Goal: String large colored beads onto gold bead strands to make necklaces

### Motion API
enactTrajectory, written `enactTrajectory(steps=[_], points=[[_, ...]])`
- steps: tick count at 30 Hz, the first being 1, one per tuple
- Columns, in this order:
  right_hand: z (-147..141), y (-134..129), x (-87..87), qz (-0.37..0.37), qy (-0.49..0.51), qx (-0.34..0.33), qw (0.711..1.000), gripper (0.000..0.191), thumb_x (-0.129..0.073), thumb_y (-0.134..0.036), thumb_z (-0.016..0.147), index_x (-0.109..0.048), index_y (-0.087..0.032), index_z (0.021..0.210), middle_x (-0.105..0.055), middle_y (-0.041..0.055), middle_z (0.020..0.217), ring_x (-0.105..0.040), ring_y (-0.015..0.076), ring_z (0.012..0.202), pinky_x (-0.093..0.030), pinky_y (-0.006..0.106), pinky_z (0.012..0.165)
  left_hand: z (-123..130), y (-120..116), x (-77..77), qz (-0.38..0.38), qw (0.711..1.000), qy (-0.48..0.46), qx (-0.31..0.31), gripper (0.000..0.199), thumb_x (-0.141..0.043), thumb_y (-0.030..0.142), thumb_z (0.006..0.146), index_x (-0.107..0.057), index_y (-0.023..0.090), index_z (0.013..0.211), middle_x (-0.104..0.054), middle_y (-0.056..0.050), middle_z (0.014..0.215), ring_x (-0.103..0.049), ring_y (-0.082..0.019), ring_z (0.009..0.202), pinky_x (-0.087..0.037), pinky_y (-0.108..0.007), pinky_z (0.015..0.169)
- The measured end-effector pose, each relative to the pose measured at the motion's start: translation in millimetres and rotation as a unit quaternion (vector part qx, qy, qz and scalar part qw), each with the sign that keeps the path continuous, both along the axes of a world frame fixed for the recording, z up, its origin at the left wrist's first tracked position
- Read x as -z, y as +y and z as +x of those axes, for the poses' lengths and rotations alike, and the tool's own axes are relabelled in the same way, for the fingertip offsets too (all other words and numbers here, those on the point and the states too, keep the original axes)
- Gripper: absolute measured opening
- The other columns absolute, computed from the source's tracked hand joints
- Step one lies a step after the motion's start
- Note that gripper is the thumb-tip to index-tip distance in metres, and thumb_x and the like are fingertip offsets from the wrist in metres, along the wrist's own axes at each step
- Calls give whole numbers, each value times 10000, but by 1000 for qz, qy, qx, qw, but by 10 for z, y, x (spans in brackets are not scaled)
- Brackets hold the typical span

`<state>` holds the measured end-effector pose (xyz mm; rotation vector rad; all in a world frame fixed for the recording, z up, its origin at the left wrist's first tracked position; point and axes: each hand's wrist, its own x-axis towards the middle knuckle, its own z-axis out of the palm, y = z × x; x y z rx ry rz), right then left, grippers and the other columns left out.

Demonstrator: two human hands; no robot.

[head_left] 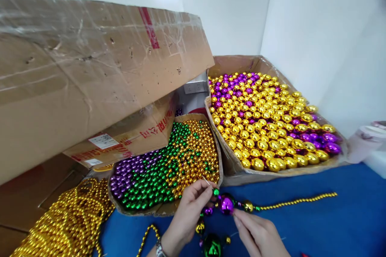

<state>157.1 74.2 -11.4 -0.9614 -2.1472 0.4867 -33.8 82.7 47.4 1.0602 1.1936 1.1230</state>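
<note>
My left hand is pinched closed on a thin, pale needle-like piece, its tip pointing up and left. Close beside those fingertips is a small green bead. My right hand has thumb and fingers pressed together at the lower edge of a big purple bead, apparently on its string. This bead belongs to a strand of mixed beads. A gold bead and a thin gold bead chain run off to the right. Below hang another gold bead and a large green bead.
A box of small beads in purple, green and gold stands behind my hands. Right of it, a larger carton holds big gold and purple beads. Gold bead chains heap at left. Cardboard overhangs the left side. Blue cloth covers the table.
</note>
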Motion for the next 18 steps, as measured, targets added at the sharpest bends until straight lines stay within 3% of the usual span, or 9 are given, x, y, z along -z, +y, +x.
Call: enactTrajectory(steps=[18], points=[[8, -10, 27, -4, 2, 5, 1000, 255, -351, -216, 930, -603, -195, 904, -656, 38, 671, -652, 151, 575, -535, 215, 654, -13, 6, 24, -8, 1000, -7, -9, 238, -567, 370, 836, -653, 170, 931, -601, -43, 841, -555, -154, 760, -433, -251, 677]])
